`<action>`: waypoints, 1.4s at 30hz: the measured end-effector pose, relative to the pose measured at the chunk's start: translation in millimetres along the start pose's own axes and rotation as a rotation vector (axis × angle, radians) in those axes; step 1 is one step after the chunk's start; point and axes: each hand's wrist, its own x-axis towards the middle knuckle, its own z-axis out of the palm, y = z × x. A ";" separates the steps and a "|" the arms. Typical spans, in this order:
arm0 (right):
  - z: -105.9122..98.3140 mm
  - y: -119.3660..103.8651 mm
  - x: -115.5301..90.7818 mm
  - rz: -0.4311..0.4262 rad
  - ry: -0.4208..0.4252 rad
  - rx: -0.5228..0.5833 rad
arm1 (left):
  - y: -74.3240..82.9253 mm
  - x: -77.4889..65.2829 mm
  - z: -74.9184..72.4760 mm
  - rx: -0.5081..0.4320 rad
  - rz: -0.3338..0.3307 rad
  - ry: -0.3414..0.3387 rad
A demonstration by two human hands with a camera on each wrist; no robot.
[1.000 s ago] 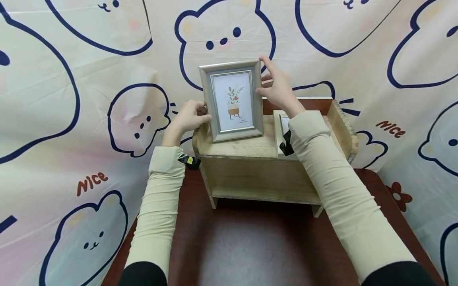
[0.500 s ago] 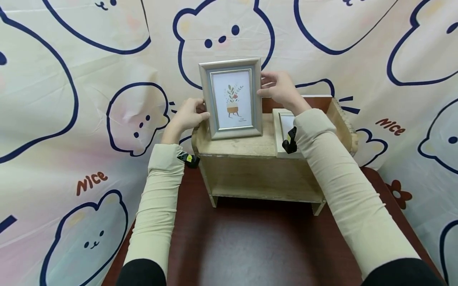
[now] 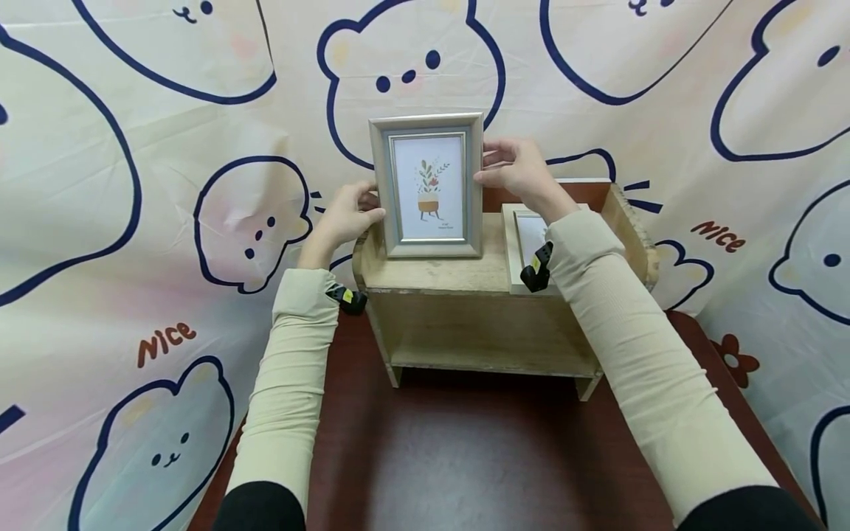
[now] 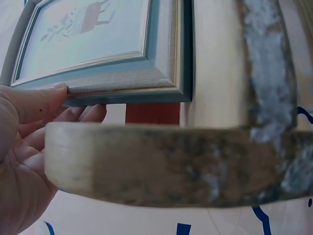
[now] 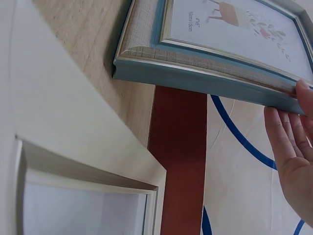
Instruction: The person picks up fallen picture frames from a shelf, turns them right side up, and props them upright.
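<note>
The whole scene is closed in by a pale backdrop (image 3: 159, 243) printed with blue-outlined animals. Below, a dark red-brown table (image 3: 458, 457) is seen, and on it a wooden shelf (image 3: 478, 324) is stood; much of the left wrist view is blocked by the shelf's side panel (image 4: 137, 164). Across the right of the shelf the right sleeve (image 3: 651, 361) is stretched, part of the woodwork being hidden; the left sleeve (image 3: 292, 376) is extended up the other flank. And here, on the left part of the top board, the picture frame (image 3: 427, 188) is held upright. Just to its right a cream frame (image 3: 529, 230) is placed, partly covered by the right sleeve. The picture frame's right edge is pinched by the right hand (image 3: 521, 173), thumb in front, fingers behind; its left edge is pinched likewise by the left hand (image 3: 348, 214).
</note>
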 end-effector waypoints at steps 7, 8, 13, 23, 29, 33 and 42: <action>2.3 -1.9 -3.8 0.010 0.009 -0.006 | -2.8 -0.6 0.4 -0.016 0.003 0.016; 2.5 -1.8 -4.0 0.010 0.011 -0.013 | -2.6 -1.0 0.5 -0.017 0.004 0.017; 1.4 -1.3 -5.5 0.004 0.012 -0.083 | -0.8 -1.7 3.5 -0.008 0.011 0.028; -8.3 1.4 -29.1 -0.018 -0.029 -0.271 | 7.9 -24.6 22.5 0.006 0.116 0.326; -20.2 5.0 -60.2 -0.014 0.039 -0.309 | 22.2 -44.2 45.0 0.079 0.329 0.568; -30.4 11.2 -85.3 -0.044 0.107 -0.288 | 31.1 -52.2 65.4 0.113 0.437 0.601; -50.5 26.7 -129.7 -0.053 0.175 -0.342 | 51.4 -61.7 104.3 -0.029 0.513 0.465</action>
